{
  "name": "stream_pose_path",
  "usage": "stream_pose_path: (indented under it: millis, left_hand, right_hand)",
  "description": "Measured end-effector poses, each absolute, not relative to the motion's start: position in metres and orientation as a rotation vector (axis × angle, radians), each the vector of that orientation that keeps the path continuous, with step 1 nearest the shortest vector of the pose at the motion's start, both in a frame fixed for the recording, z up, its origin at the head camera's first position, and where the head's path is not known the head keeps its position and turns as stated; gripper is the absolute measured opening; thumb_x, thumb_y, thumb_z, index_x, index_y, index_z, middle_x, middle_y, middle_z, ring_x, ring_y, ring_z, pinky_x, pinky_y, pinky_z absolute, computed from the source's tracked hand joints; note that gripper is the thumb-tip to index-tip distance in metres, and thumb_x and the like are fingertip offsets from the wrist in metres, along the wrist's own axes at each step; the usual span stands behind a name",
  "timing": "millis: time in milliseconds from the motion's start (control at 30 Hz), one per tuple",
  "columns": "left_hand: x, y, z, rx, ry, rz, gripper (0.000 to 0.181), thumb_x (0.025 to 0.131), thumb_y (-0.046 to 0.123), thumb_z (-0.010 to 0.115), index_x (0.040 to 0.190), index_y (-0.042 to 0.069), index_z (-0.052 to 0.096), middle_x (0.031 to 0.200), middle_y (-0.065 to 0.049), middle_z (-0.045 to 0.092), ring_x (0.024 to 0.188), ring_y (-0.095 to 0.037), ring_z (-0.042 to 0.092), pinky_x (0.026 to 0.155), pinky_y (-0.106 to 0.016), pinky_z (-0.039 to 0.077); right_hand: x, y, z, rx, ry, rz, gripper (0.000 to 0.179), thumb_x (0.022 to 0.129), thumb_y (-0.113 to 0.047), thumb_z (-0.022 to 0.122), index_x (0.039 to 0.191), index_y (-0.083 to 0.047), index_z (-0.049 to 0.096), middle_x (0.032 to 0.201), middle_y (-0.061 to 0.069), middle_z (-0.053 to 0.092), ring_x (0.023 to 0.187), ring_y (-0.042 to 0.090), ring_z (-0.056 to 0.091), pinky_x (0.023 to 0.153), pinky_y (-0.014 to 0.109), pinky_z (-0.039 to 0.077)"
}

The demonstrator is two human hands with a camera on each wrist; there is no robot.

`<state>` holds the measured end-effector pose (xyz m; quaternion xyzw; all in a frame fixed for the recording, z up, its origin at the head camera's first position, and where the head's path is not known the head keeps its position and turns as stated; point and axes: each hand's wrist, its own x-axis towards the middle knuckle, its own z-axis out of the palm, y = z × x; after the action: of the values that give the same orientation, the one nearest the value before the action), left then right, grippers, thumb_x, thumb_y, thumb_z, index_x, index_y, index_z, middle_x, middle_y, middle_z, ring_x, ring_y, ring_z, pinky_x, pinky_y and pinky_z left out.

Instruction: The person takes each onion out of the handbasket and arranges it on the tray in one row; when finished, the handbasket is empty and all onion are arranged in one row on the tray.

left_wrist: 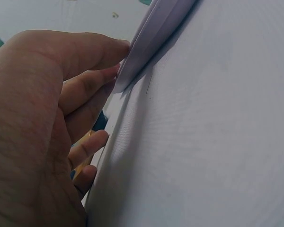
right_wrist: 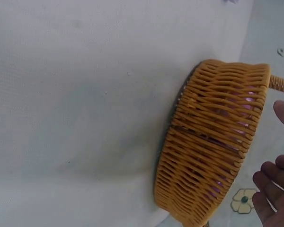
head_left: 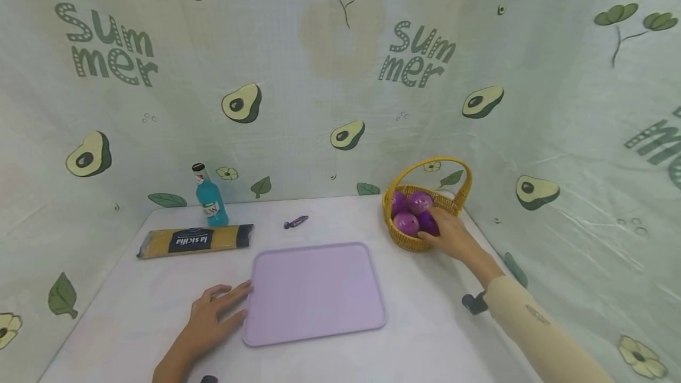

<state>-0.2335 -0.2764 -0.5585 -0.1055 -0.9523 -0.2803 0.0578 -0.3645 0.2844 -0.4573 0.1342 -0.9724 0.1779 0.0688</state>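
My left hand (head_left: 213,318) lies at the left edge of a lilac tray (head_left: 316,297), fingers loosely extended. In the left wrist view its fingertips touch the tray rim (left_wrist: 142,52). My right hand (head_left: 449,232) reaches over the right side of a yellow wicker basket (head_left: 409,243), thumb and fingers apart around a dark purple round fruit (head_left: 428,224). Several lighter purple round fruits (head_left: 407,223) sit beside it. In the right wrist view the right hand (right_wrist: 277,187) is partly cut off, spread above the basket rim (right_wrist: 260,101), with nothing visible between thumb and fingers.
A blue bottle (head_left: 211,200) stands upright at the back left, behind a pasta packet (head_left: 194,241). One wrapped candy (head_left: 295,221) lies behind the tray. The basket's tall handle (head_left: 431,159) arches over the fruit. A patterned curtain (head_left: 298,93) hangs behind the table.
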Motion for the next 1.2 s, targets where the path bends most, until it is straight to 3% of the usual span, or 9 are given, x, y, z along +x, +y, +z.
stream_pose_path:
  millis: [833,1200]
  left_hand:
    - [-0.234,-0.278,-0.560,-0.311,-2.883,-0.862,0.052,0.095,0.051,0.063,0.143,0.034,0.056,0.143,0.009,0.057,0.133,-0.033,0.035,0.104,-0.065,0.020]
    - [-0.235,-0.277,-0.559,-0.291,-2.913,-0.860,0.051,0.095,0.052,0.062,0.143,0.035,0.056,0.145,0.011,0.054,0.134,-0.032,0.034,0.105,-0.065,0.019]
  right_hand:
    - [-0.387,0.275,-0.460,0.374,-3.042,0.633,0.084,0.092,-0.029,0.074,0.153,0.005,0.028,0.156,0.032,0.025,0.142,0.050,0.026,0.113,0.064,0.025]
    - [-0.402,0.275,-0.464,0.469,-3.043,0.670,0.082,0.089,-0.027,0.078,0.151,0.005,0.033,0.154,0.030,0.032,0.140,0.049,0.029,0.113,0.062,0.026]
